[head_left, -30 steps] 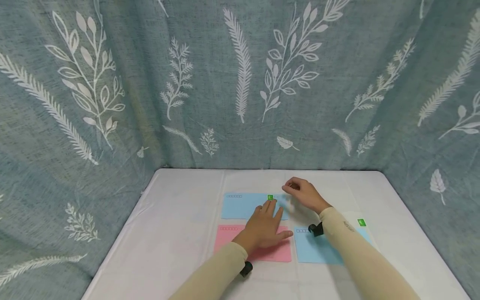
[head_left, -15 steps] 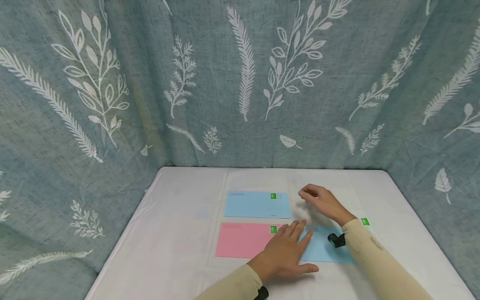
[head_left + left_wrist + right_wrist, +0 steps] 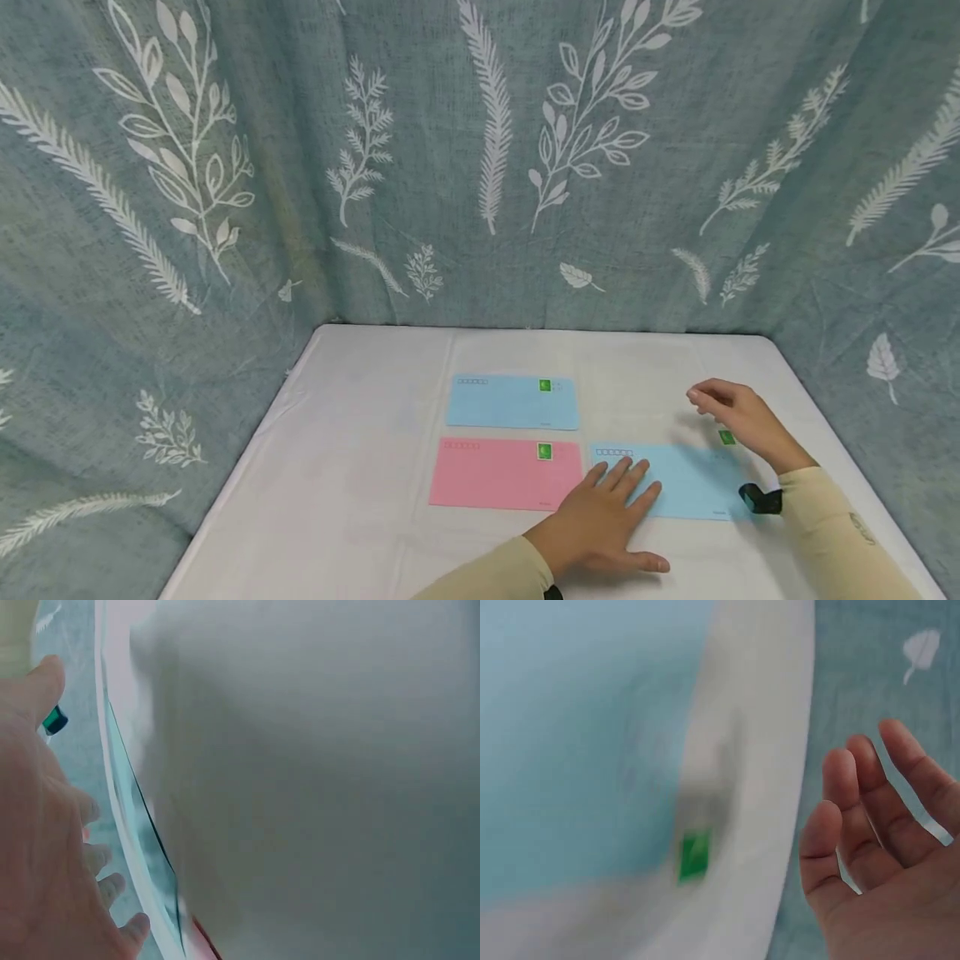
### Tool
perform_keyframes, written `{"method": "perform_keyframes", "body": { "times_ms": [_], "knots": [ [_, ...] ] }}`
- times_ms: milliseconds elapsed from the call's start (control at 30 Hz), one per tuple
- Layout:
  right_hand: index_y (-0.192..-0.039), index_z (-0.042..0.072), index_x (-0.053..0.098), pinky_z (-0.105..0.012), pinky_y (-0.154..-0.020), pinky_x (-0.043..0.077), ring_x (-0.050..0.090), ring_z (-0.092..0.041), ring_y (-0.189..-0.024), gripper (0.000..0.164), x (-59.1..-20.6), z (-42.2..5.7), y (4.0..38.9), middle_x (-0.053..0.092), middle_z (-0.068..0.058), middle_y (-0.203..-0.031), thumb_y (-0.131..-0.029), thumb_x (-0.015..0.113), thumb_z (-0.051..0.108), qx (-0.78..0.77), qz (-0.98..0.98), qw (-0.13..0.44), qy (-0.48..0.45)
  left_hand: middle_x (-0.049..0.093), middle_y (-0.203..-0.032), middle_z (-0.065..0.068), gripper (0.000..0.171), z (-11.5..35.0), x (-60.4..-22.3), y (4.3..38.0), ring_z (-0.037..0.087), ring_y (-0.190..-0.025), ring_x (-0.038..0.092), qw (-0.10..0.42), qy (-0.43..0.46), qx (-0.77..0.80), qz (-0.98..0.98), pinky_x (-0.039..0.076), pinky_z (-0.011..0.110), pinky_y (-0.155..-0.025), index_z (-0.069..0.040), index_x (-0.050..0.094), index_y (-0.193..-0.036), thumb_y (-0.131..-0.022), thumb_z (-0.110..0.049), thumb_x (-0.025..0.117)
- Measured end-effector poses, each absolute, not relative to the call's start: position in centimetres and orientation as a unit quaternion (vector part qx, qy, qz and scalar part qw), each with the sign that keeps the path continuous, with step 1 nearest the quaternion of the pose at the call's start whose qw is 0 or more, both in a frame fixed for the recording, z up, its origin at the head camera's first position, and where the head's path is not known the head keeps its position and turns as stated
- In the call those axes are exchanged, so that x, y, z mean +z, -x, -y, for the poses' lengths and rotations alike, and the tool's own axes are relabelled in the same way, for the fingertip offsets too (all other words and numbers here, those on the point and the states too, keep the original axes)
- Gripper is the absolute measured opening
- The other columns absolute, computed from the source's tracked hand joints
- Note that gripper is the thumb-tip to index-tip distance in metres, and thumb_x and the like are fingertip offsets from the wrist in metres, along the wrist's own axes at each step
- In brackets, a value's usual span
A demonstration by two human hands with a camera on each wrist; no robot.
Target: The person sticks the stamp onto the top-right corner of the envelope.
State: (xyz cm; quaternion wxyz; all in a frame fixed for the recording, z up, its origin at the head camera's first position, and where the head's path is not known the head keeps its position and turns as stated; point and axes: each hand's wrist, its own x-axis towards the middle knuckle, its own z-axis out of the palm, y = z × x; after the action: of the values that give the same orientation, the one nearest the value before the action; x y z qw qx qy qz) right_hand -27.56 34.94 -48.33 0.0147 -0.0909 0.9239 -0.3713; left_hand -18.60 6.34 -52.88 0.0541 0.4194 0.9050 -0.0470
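My left hand (image 3: 603, 517) is spread with straight fingers, its fingertips over the left part of the right blue envelope (image 3: 697, 483). Past that envelope's upper right corner, my right hand (image 3: 742, 417) hovers with loosely bent fingers. In the right wrist view its fingers (image 3: 862, 780) are relaxed, with nothing between them. A small green stamp (image 3: 727, 437) lies just below that hand; the right wrist view shows this stamp (image 3: 694, 856) at the envelope's corner, against the white cloth.
A second blue envelope (image 3: 502, 408) lies at the back with a green stamp (image 3: 545, 385). In front of it is a pink envelope (image 3: 487, 475), also with a green stamp (image 3: 544, 451). White cloth (image 3: 360, 433) covers the table; a leaf-patterned curtain (image 3: 420, 167) hangs around it.
My left hand has slid right and nearer, off the back blue and pink envelopes, to the right blue one. My right hand has moved right, from beside the back envelope to over the loose stamp.
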Motion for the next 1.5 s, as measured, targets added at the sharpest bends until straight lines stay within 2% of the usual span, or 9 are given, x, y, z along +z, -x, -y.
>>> {"method": "perform_keyframes", "body": {
  "times_ms": [133,233,367,467,700,1033,1267,1500],
  "knots": [
    [-0.136,-0.004,0.069,-0.049,-0.087,0.058,0.069,-0.037,-0.113,0.055,-49.2,-37.5,27.4,0.072,-0.022,-0.128,-0.112,0.061,0.045,-0.354,-0.933,0.021,0.061,0.006,-0.182,-0.006,0.097,-7.3,-52.7,18.3,0.016,-0.165,0.009,0.060,-0.422,-0.056,-0.903,0.017,0.037,-0.130,-0.034,0.015,-0.176,-0.097,-0.091,0.020],
    [-0.133,-0.004,0.071,-0.044,-0.083,0.057,0.068,-0.036,-0.112,0.051,-49.9,-39.1,27.3,0.072,-0.021,-0.127,-0.111,0.064,0.042,-0.342,-0.939,0.024,0.040,0.006,-0.181,-0.007,0.097,-7.9,-52.6,18.2,0.014,-0.165,0.008,0.069,-0.424,-0.058,-0.901,0.017,0.036,-0.130,-0.035,0.014,-0.176,-0.097,-0.092,0.019],
    [-0.125,-0.005,0.074,-0.036,-0.074,0.056,0.067,-0.028,-0.099,0.036,-50.8,-40.3,27.3,0.074,-0.019,-0.119,-0.109,0.070,0.028,-0.335,-0.942,0.030,0.025,0.003,-0.181,-0.009,0.097,-8.4,-52.6,18.1,0.013,-0.165,0.006,0.083,-0.420,-0.063,-0.901,0.017,0.035,-0.130,-0.036,0.012,-0.176,-0.096,-0.092,0.017],
    [-0.117,-0.004,0.075,-0.036,-0.071,0.055,0.064,-0.023,-0.090,0.026,-51.5,-40.7,27.5,0.074,-0.015,-0.109,-0.106,0.073,0.019,-0.322,-0.946,0.030,0.026,0.002,-0.181,-0.011,0.097,-8.7,-52.7,18.0,0.012,-0.165,0.004,0.091,-0.417,-0.065,-0.902,0.016,0.035,-0.130,-0.037,0.011,-0.176,-0.096,-0.092,0.017],
    [-0.105,-0.001,0.075,-0.036,-0.067,0.050,0.059,-0.020,-0.079,0.016,-52.3,-40.5,27.7,0.068,-0.004,-0.089,-0.100,0.079,0.014,-0.292,-0.956,0.017,0.034,0.004,-0.181,-0.012,0.098,-9.2,-52.6,18.2,0.011,-0.165,0.005,0.099,-0.412,-0.058,-0.904,0.016,0.034,-0.130,-0.035,0.013,-0.176,-0.096,-0.092,0.018],
    [-0.092,0.004,0.072,-0.039,-0.068,0.048,0.055,-0.022,-0.077,0.013,-51.8,-40.4,27.7,0.064,-0.004,-0.083,-0.100,0.078,0.012,-0.276,-0.960,0.027,0.036,0.004,-0.180,-0.014,0.097,-9.5,-52.9,18.6,0.009,-0.164,0.004,0.116,-0.411,-0.051,-0.903,0.013,0.032,-0.130,-0.035,0.015,-0.175,-0.097,-0.092,0.018],
    [-0.100,0.000,0.073,-0.040,-0.069,0.049,0.057,-0.022,-0.079,0.016,-52.2,-40.6,27.5,0.065,-0.005,-0.087,-0.100,0.079,0.015,-0.273,-0.961,0.024,0.024,0.006,-0.180,-0.014,0.097,-9.7,-53.2,18.5,0.009,-0.164,0.005,0.119,-0.414,-0.047,-0.901,0.014,0.032,-0.130,-0.035,0.016,-0.175,-0.097,-0.092,0.019],
    [-0.095,0.001,0.073,-0.039,-0.069,0.049,0.058,-0.022,-0.078,0.015,-51.8,-40.7,27.7,0.065,-0.004,-0.085,-0.098,0.080,0.014,-0.274,-0.961,0.034,0.022,0.008,-0.179,-0.016,0.094,-9.8,-53.2,18.7,0.008,-0.164,0.008,0.125,-0.414,-0.046,-0.900,0.017,0.032,-0.129,-0.036,0.018,-0.175,-0.098,-0.090,0.023]
  ]
}}
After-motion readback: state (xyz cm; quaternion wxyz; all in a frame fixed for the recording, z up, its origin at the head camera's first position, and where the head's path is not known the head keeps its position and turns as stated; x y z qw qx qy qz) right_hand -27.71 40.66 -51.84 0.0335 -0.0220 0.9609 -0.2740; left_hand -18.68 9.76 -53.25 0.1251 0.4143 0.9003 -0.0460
